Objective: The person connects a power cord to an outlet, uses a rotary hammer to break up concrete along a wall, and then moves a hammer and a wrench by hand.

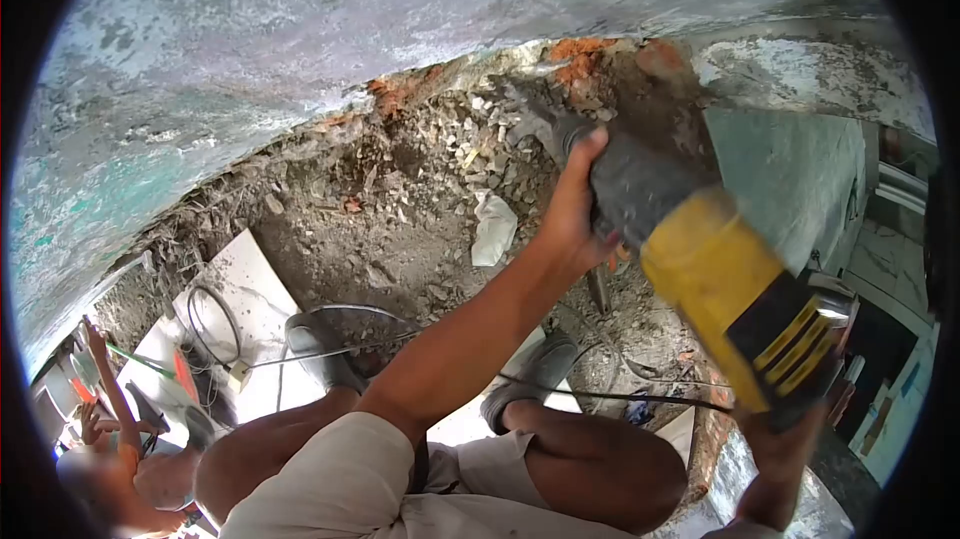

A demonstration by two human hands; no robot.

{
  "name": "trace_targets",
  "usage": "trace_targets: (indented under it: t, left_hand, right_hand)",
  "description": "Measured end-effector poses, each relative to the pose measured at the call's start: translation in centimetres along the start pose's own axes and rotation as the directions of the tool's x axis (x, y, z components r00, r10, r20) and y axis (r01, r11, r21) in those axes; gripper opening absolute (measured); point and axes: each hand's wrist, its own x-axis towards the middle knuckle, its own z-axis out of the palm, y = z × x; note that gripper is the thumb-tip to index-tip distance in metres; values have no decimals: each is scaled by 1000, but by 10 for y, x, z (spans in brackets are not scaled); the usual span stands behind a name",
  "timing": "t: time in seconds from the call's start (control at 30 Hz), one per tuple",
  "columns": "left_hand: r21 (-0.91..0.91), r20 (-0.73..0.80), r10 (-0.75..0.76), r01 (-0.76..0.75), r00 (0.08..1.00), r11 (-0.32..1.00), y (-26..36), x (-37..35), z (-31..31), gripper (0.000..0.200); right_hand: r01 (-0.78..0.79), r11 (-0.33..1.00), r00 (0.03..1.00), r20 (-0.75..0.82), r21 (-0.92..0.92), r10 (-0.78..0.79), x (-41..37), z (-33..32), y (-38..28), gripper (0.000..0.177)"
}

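A yellow and black demolition hammer point(715, 254) runs slantwise across the right side, its front end pointing up and left at the broken foot of the wall. My left hand point(575, 204) is closed around its dark front part, thumb on top. At the rear end, my right hand point(785, 429) grips the dark handle, partly hidden and blurred. The chisel end point(530, 104) is smeared by motion, close to the exposed red brick point(578, 61); whether it touches cannot be made out. Loose rubble point(480, 139) lies just left of the tool.
The painted wall point(300, 29) spans the top. Pale tiles point(240, 289) lie under my feet, with a black cable point(620, 397) crossing the ground. A crumpled white piece point(494, 229) rests on the dirt. Another person point(120, 469) is at lower left.
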Motion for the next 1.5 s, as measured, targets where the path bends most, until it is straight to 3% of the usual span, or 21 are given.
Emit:
trace_targets:
  t: [0.07, 0.13, 0.2, 0.23, 0.3, 0.33, 0.37, 0.4, 0.43, 0.5, 0.53, 0.7, 0.8, 0.93, 0.97, 1.07, 1.33, 1.4, 1.5]
  left_hand:
    - [40, 7, -69, 68, 998, 997, -9, -5, -9, 54]
    - [72, 4, -117, 117, 993, 991, -15, -3, -24, 58]
    - [118, -23, -190, 191, 982, 974, -21, -11, -42, 61]
    - [172, 15, -247, 241, 969, 955, -18, -13, -45, 63]
    - [266, 48, -338, 315, 940, 911, -9, -24, -41, 65]
    - [341, -12, -395, 375, 919, 862, -2, -32, -36, 68]
    - [407, -85, -442, 436, 893, 802, 5, -44, -30, 70]
    - [447, 8, -495, 440, 869, 779, 12, -56, -18, 59]
    - [477, -8, -515, 456, 857, 751, 19, -60, -23, 59]
    - [547, -235, -463, 510, 855, 664, 35, -66, -46, 55]
    - [587, -335, -387, 511, 859, 628, 40, -73, -45, 49]
    - [650, -340, -413, 528, 845, 546, 77, -63, -82, 48]
    - [731, -315, -357, 464, 880, 500, 96, -51, -93, 46]
    - [706, -327, -430, 520, 841, 480, 122, -49, -118, 45]
    - [715, -356, -390, 516, 850, 471, 126, -52, -118, 44]
    - [692, -403, -374, 545, 835, 473, 142, -45, -127, 41]
    - [697, -356, -376, 511, 856, 503, 148, -37, -119, 34]
    - [715, -368, -352, 504, 861, 485, 144, -35, -118, 49]
    - [677, -396, -353, 530, 848, 511, 146, -24, -129, 50]
  right_hand:
    - [55, 997, 997, 50, -54, -53, -13, 14, 16, 84]
    - [-72, 996, 997, 6, 55, 71, -27, 33, 27, 92]
    - [49, 993, 998, -56, 107, -43, -58, 45, 53, 99]
    - [41, 998, 996, 79, -51, -37, -63, 44, 52, 100]
    - [194, 962, 954, 267, -194, -138, -75, 51, 49, 85]
    - [175, 968, 964, 232, -178, -132, -79, 57, 45, 85]
    - [344, 882, 918, 314, -322, -243, -83, 68, 40, 82]
    - [499, 746, 852, 407, -442, -329, -88, 81, 35, 80]
    - [477, 764, 868, 372, -434, -330, -93, 98, 33, 80]
    - [512, 731, 855, 183, -451, -486, -100, 135, 30, 64]
    - [514, 725, 856, 216, -458, -469, -103, 148, 26, 59]
    - [438, 784, 896, 144, -439, -420, -105, 232, 10, 60]
    - [371, 845, 926, 85, -385, -367, -93, 270, 5, 64]
    - [308, 885, 945, 8, -350, -326, -96, 322, -6, 63]
    - [296, 891, 949, 1, -344, -315, -97, 332, -10, 63]
    - [251, 927, 941, -156, -279, -302, -91, 360, -19, 60]
    - [201, 950, 909, -317, -238, -272, -80, 380, -26, 52]
    - [177, 956, 926, -288, -234, -242, -80, 373, -25, 54]
    - [149, 964, 948, -246, -220, -203, -72, 357, -34, 62]
